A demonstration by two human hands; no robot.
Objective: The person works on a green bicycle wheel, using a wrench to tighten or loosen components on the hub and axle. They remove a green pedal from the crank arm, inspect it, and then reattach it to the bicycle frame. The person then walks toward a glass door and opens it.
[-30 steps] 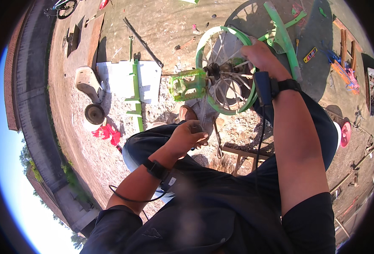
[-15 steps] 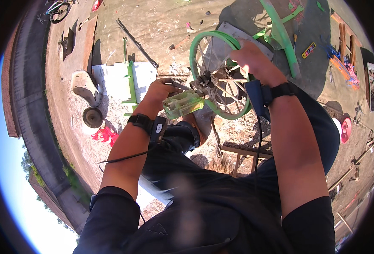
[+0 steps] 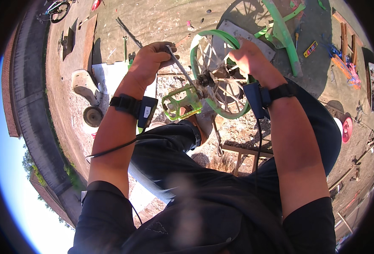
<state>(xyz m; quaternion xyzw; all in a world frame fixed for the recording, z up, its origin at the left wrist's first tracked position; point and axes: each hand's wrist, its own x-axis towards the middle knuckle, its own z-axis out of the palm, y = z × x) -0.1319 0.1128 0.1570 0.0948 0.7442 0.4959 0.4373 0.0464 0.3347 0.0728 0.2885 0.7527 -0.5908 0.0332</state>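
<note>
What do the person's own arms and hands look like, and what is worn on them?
The short sleeves are black. Each wrist has a black strap with a small dark box and a thin black cable; the left box shows a pale label. The left hand and right hand wear no gloves.

Item: my left hand (image 3: pixel 153 60), left of the green wheel (image 3: pixel 226 36), fingers curled in, wrist bent toward the wheel. Item: my left forearm (image 3: pixel 115 133), bare, slanting up from below and left of the wheel. Item: my right hand (image 3: pixel 249 58), closed at the wheel's upper right rim, fingertips partly hidden. Item: my right forearm (image 3: pixel 295 144), bare, rising from below and right of the wheel.
</note>
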